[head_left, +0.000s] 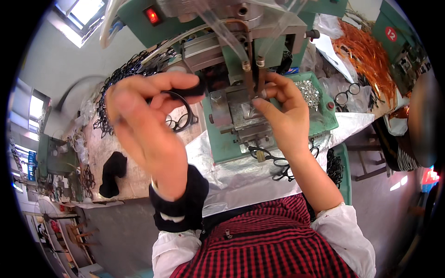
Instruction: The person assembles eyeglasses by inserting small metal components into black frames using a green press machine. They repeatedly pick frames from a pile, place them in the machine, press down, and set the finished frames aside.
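Observation:
My left hand (pixel 150 123), a little blurred, is raised left of the machine with its fingers closed on a black eyeglass frame (pixel 189 114). One round rim hangs below the fingers. A dark piece (pixel 197 88) is at its fingertips; I cannot tell whether it is a finger cover. My right hand (pixel 288 111) reaches to the metal clamping fixture (pixel 242 110), thumb and forefinger pinched beside two brown metal tubes (pixel 249 79). Whatever lies between those fingertips is too small to name. Below that wrist, more black eyeglass frames (pixel 280 162) lie on the silvery sheet.
A green tray (pixel 327 121) surrounds the fixture, with small shiny metal parts (pixel 307 92) heaped at its right. Dark frames (pixel 113 88) pile up at the back left, near a black cloth (pixel 113 175). Orange strands (pixel 366 58) lie back right. A red lamp (pixel 151 15) glows on the machine.

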A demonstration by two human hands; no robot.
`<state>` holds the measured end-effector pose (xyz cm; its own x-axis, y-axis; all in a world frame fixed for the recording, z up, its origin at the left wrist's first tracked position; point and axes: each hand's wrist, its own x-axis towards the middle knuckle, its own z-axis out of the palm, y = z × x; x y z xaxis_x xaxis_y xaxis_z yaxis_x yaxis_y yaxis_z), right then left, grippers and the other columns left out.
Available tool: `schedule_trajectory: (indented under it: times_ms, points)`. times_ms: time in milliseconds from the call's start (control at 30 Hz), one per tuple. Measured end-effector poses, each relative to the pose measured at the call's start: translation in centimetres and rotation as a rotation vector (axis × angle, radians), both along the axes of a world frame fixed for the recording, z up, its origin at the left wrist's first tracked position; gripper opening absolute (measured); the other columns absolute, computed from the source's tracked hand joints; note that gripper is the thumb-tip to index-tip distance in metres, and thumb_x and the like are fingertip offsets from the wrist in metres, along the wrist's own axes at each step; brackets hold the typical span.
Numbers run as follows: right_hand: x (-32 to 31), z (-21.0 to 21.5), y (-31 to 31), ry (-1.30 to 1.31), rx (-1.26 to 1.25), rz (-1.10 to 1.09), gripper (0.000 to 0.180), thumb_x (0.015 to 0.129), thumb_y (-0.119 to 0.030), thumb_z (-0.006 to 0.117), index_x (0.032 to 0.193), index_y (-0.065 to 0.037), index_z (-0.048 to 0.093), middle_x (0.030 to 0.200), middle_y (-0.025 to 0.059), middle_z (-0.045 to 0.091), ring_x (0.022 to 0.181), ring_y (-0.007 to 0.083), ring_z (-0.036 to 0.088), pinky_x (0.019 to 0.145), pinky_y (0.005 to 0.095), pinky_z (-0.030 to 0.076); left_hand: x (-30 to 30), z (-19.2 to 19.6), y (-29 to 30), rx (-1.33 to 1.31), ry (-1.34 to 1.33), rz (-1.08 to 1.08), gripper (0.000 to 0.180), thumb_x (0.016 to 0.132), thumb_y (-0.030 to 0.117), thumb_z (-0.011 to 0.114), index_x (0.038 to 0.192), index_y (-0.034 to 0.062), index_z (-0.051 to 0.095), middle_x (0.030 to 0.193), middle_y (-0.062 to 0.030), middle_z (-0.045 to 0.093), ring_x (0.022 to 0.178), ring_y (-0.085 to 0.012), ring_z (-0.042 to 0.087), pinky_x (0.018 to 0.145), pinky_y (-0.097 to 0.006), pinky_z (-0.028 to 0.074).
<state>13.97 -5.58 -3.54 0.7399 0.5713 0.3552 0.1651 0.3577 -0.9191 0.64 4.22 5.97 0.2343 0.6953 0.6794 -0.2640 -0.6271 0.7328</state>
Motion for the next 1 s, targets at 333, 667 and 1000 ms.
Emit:
schedule_trajectory:
  times_ms: [333, 667, 1000]
  points:
    - [1.8, 3.4, -1.5, 0.431, -0.011, 0.292, 0.064, 0.075, 0.001, 0.07, 0.133, 0.012, 0.045, 0.099, 0.0111, 0.069, 0.103, 0.0174, 0.061, 0.096, 0.0297, 0.043, -0.2, -0.1, 0.7, -0.103, -0.069, -0.196, 0.047, 0.107, 0.046, 0.027, 0.093, 0.0028, 0.039, 0.084, -0.0253, 0.065, 0.066, -0.0318, 0.066, 0.061, -0.036, 0.056]
    - [1.0, 1.8, -0.9, -0.099, -0.182, 0.03, 0.041, 0.078, -0.004, 0.068, 0.119, -0.003, 0.061, 0.111, 0.0127, 0.067, 0.106, 0.0214, 0.061, 0.092, 0.0339, 0.047, -0.7, -1.5, -3.3, -0.363, -0.183, -0.446, 0.045, 0.107, 0.046, 0.019, 0.089, 0.0082, 0.036, 0.076, -0.0192, 0.061, 0.058, -0.0279, 0.058, 0.057, -0.04, 0.055]
    - [9.7, -8.0, -3.4, -0.891, -0.767, -0.537, 0.013, 0.074, -0.012, 0.071, 0.086, -0.006, 0.07, 0.114, 0.0133, 0.066, 0.117, 0.0336, 0.056, 0.094, 0.0442, 0.048, 0.2, 0.0, 1.2, 0.171, 0.128, -0.138, 0.05, 0.107, 0.043, 0.025, 0.09, -0.0011, 0.041, 0.083, -0.0275, 0.066, 0.062, -0.0247, 0.06, 0.065, -0.029, 0.051]
